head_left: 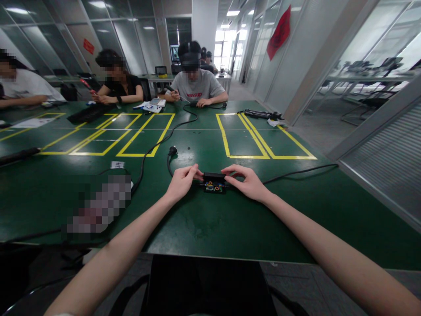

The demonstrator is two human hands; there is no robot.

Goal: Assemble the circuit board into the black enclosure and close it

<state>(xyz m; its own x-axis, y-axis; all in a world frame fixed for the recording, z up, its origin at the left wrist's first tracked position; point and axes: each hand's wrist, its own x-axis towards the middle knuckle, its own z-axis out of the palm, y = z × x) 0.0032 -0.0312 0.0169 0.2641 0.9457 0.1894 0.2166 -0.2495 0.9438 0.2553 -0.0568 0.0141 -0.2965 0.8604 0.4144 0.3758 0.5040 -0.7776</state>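
- fingers of the left hand are drawn together, thumb and forefinger tips pressed on the 9 o'clock end of a small black box.
- fingers of the right hand curl in the same way and close on the box's 3 o'clock end, so both hands pinch it from opposite sides.
- the box rests on the green table, straight ahead of the person and near the table's near edge; its near face shows small orange and blue parts, too small to tell more.
- a black cable runs off from behind the right hand toward 3 o'clock, lying flat on the table.
- at 11 o'clock from the box, near it, lies a black plug on another lead that snakes away toward 12 o'clock.
- yellow tape outlines mark the table farther off, at 10 o'clock and at 1 o'clock.
- a long black tool lies at 1 o'clock, well apart from the hands.
- a small white label sits at 9 o'clock, well apart.
- across the table at 12 o'clock sits a person in a grey t-shirt, a thin tool in one hand; two more people sit at 10 o'clock.
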